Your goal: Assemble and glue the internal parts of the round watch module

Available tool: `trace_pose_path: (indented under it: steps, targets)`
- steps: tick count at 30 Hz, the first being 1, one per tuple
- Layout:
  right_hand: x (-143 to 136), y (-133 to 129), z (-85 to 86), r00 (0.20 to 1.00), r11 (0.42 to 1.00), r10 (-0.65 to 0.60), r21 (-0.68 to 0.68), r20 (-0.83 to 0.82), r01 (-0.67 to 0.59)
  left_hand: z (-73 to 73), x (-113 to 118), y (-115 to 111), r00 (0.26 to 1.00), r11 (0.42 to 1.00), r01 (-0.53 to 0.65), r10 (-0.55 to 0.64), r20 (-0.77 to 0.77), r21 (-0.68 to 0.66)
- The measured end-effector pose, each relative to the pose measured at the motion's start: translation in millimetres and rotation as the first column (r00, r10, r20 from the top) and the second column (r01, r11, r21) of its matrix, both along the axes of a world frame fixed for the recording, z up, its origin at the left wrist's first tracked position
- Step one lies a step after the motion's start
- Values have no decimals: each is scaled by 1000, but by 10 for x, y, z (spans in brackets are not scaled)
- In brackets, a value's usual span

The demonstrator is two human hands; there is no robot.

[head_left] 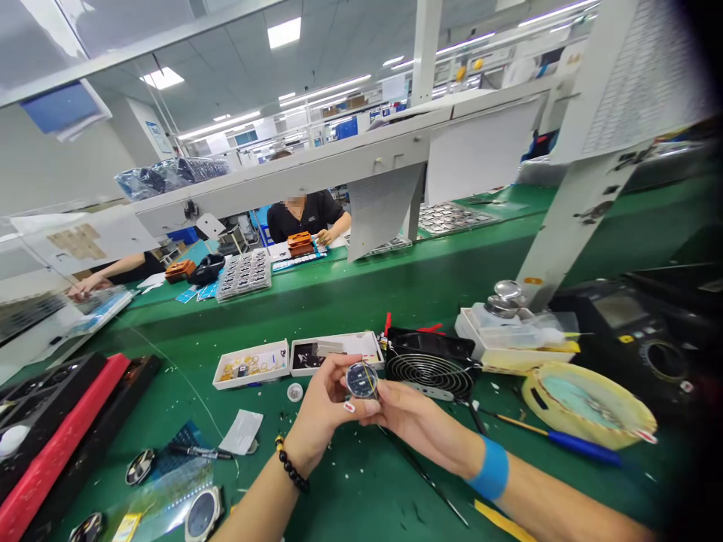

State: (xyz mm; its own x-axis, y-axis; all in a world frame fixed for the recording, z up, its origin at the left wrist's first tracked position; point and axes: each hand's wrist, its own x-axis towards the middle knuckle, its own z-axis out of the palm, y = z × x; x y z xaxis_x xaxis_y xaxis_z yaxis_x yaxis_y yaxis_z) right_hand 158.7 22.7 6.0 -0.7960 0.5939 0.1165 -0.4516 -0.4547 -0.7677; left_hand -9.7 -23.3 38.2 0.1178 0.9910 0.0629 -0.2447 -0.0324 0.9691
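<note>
One round dark-faced disc (361,380) is up off the desk (350,482), face toward the camera. The left grip (333,395) is closed on it, the disc sitting at the tips of its fingers and thumb. The right grip (404,406) meets the disc's right edge; whether it pinches it, I cannot tell. Beyond are two white boxes (251,379) side by side, one black fan (432,365) to their right, then one yellow bowl (539,406). One blue-handled tool (584,446) lies in front of the bowl. At lower left lie three round pieces (203,516), two cut off by the bottom edge, and one pen (203,452). Two other people show across the desk: one in black (305,217), one mostly hidden, with only a forearm (121,267) plain. The disc's back is hidden, and its markings are too small to read
</note>
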Motion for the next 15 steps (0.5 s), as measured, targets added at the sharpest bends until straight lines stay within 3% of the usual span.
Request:
trace_pose_path:
  steps: [6,15]
  targets:
    - [4,-22,-19,1000,999,-12,-37,2,12,61,12,-16,1000,1000,5,-6,-9,-24]
    - [2,-29,-25,1000,999,-13,-43,14,14,34,20,-22,999,999,-20,19,-27,-35]
